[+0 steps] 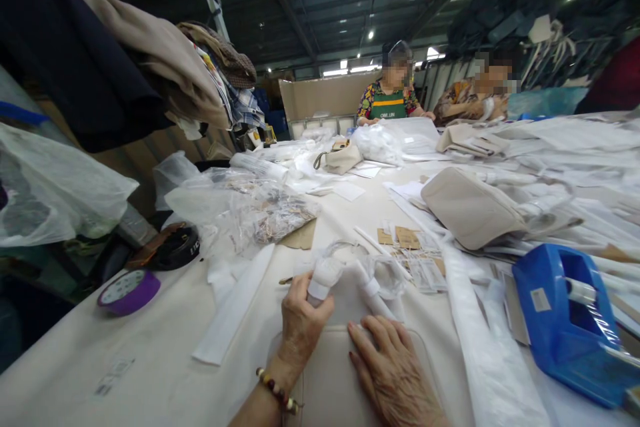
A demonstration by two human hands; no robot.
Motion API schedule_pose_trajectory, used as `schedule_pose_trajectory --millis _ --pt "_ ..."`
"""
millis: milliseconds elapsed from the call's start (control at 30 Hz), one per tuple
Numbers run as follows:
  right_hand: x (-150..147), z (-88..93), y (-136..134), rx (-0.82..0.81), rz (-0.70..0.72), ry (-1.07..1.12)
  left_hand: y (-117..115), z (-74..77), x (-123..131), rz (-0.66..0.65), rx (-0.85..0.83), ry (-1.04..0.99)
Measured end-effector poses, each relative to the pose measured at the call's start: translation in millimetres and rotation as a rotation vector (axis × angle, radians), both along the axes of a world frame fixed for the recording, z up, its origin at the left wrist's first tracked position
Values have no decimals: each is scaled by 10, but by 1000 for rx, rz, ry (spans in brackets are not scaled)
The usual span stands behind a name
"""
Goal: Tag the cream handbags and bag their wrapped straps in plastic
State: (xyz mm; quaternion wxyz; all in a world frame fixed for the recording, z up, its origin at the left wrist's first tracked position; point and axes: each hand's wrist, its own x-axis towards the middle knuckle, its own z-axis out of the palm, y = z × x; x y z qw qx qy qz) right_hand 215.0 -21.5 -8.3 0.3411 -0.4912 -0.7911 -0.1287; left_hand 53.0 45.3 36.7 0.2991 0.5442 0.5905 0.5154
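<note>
Gripping white-wrapped strap (327,271): left hand (304,317); right hand (391,367) flat on beige bag (326,373); strap wrapping looks part-done, bag body uncovered

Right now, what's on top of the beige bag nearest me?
Your right grip rests on the bag, with beige showing beside it. The part directly underneath that grip is hidden.

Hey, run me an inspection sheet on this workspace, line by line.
Surface: pale table, partly covered by white wrapping.
Job's things: beige bag lying flat; white-wrapped piece at its far edge.
Clutter: plastic bags, purple tape roll, blue tape dispenser.
Hands: left hand grips the white-wrapped piece; right hand rests on the beige bag.
Cables: nothing seen on the table.
Surroundings: person in green apron across the table; clothes hanging at left.
</note>
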Motion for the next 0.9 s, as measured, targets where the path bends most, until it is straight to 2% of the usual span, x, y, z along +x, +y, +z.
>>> schedule_pose_trajectory --millis 100,200,267,333,467,533,633,700,767,833,900 --pt "6 -23 1 1 -4 -4 52 61 -82 -78 -146 -152" --pt "-4 -34 19 2 -11 8 162 50 -114 -191 -272 -273" --pt "-8 -35 27 5 -15 10 240 30 -110 -214 -341 -287" --pt "5 -39 21 8 -5 -10 297 8 -96 -170 -367 -247" --pt "80 -17 21 -17 48 -64 313 -43 -46 46 -291 -49" --pt "90 98 103 -30 88 -47 287 -73 -5 127 -236 51" --pt "-52 470 408 -49 142 52 239 -124 54 173 -171 146" --pt "-259 769 691 -185 101 47 213 -167 74 175 -132 185" --pt "-501 1000 959 -399 -17 -95 204 -234 78 170 -86 210" --pt "-715 1104 1149 -488 -54 -194 220 -337 75 167 -42 218" --pt "-866 1089 1238 -508 -58 -239 256 -477 74 160 35 222"
